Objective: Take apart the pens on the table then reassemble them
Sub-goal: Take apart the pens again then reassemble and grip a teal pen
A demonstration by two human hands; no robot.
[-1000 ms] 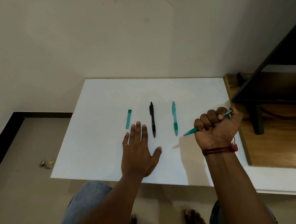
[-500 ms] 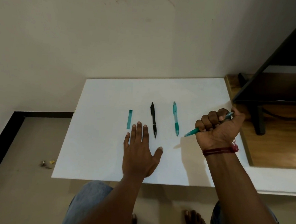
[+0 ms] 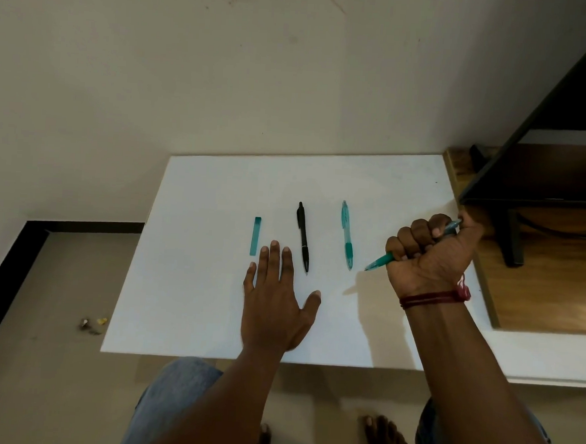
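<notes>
On the white table [image 3: 194, 301] lie a short teal pen piece [image 3: 255, 236], a black pen [image 3: 303, 237] and a teal pen [image 3: 347, 240], side by side and pointing away from me. My left hand [image 3: 278, 303] rests flat on the table, fingers straight, fingertips just below the teal piece and left of the black pen's tip. My right hand [image 3: 430, 254] grips a second teal pen [image 3: 380, 262] in a fist, its tip pointing down-left near the table, its top end poking out by the thumb.
A dark stand [image 3: 541, 175] rests on a wooden surface [image 3: 555, 289] at the right, close to my right hand. The wall runs behind the table. Small bits of litter [image 3: 91, 324] lie on the floor at the left. My knees and bare feet show below the table's front edge.
Almost nothing differs. My right hand with the teal pen has shifted very slightly. The left hand stays flat in the same place.
</notes>
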